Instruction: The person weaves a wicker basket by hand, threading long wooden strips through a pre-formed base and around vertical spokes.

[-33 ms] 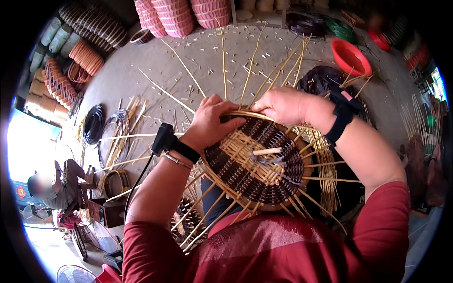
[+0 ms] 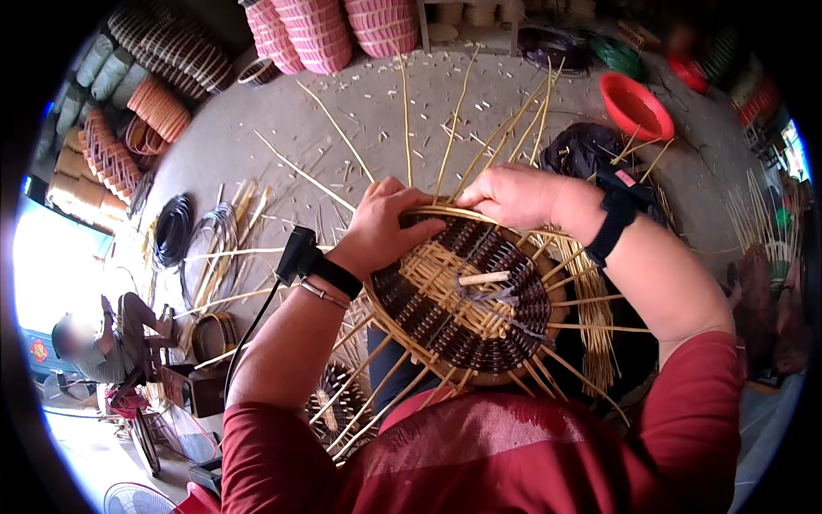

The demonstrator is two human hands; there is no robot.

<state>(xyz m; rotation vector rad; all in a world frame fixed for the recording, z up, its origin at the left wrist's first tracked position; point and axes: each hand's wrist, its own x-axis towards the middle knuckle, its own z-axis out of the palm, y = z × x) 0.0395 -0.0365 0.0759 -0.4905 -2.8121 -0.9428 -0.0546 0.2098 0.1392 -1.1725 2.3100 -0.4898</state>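
Observation:
An oval wicker basket base, woven in dark brown and pale rods, rests tilted over my lap. Long pale stakes stick out all round its edge. My left hand grips the far left rim, thumb lying over the inside of the weave and fingers outside. At the far rim, just right of it, my right hand is closed, fingertips pressed against the edge; what they pinch there is partly hidden. A short pale stick and grey ties sit across the middle of the weave.
Another dark woven base lies low by my left side. A bundle of pale strands hangs right of the basket. On the floor are coiled dark strips, a red basin and scattered offcuts. A person sits at far left.

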